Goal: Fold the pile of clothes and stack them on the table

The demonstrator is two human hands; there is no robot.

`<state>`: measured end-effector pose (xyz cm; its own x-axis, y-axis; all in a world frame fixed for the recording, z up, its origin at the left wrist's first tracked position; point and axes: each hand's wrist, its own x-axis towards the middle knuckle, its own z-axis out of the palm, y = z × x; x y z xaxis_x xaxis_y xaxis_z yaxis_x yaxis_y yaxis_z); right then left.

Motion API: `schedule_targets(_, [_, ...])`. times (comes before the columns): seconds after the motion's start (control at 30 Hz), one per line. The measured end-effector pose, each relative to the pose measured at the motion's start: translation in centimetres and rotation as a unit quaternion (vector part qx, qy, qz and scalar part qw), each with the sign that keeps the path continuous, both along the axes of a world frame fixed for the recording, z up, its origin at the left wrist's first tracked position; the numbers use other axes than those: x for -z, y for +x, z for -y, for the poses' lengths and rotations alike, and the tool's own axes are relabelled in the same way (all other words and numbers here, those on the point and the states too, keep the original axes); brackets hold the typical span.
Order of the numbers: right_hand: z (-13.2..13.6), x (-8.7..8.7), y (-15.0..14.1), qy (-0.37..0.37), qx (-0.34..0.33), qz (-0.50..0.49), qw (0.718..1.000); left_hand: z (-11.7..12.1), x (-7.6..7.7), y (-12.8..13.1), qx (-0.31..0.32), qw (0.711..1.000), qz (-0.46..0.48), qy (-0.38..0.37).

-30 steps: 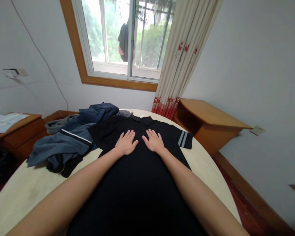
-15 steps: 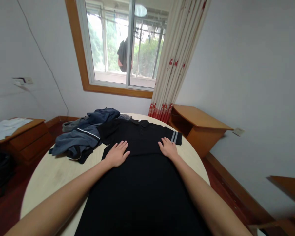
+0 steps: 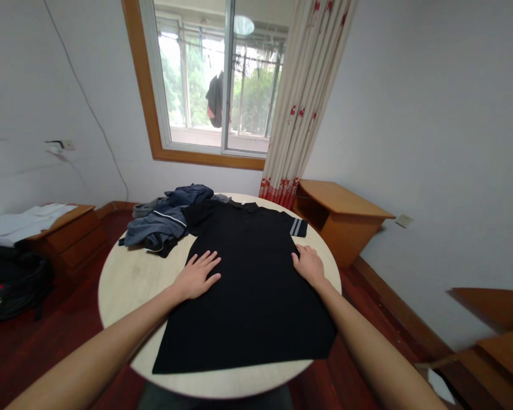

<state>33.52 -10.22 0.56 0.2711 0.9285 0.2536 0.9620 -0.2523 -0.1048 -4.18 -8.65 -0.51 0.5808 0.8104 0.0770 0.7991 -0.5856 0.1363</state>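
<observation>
A black polo shirt [image 3: 248, 296] lies spread flat on a round pale table [image 3: 123, 285], its collar at the far side and its hem near me. Two grey stripes cross its right sleeve. My left hand [image 3: 198, 275] rests flat on the left part of the shirt, fingers spread. At the shirt's right edge, below the striped sleeve, my right hand [image 3: 310, 265] lies palm down, its fingers slightly bent and not closed on the cloth.
A heap of blue, grey and black clothes [image 3: 162, 225] sits at the table's far left, touching the shirt's left sleeve. Beyond the table's right side stands a wooden desk [image 3: 346, 216]. A wooden cabinet [image 3: 77, 239] and a black bag [image 3: 12, 285] are at the left.
My hands have slid toward me and farther apart over the shirt, the right one out to its side edge. My view has shifted, and the hem and near table edge now show.
</observation>
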Motion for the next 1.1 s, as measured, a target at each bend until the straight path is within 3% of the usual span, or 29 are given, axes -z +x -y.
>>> schedule_targets(0.1, [0.4,-1.1,0.6,-0.076,0.061,-0.073,0.993,0.7,-0.1,-0.2,-0.003,1.0,0.0,-0.004])
schedule_targets(0.23, [-0.2,-2.9,1.8,-0.171,0.042,-0.182,0.967,0.9,-0.2,-0.1,-0.007,1.0,-0.003,-0.003])
schedule_targets(0.43, [-0.1,-4.0,1.8,-0.15,0.039,-0.344,0.926,0.6,0.2,-0.3,-0.002,1.0,-0.003,0.005])
schedule_targets(0.57, [0.3,-4.3,1.7,-0.129,0.033,-0.408,0.903,0.5,0.4,-0.4,-0.003,1.0,0.008,0.004])
schedule_targets(0.7, [0.6,-5.0,2.9,-0.137,0.068,-0.457,0.876,0.5,0.4,-0.3,-0.001,1.0,0.016,0.004])
schedule_targets(0.87, [0.6,-5.0,4.5,-0.179,0.112,-0.346,0.914,0.6,0.5,-0.4,-0.001,1.0,0.015,-0.001])
schedule_targets(0.97, [0.0,-4.6,4.6,-0.211,0.105,-0.227,0.945,0.8,0.0,-0.3,-0.001,1.0,0.012,-0.003])
schedule_targets(1.1, [-1.8,-4.0,3.5,-0.129,0.029,-0.014,0.991,0.2,-1.5,0.6,0.006,1.0,0.007,0.017])
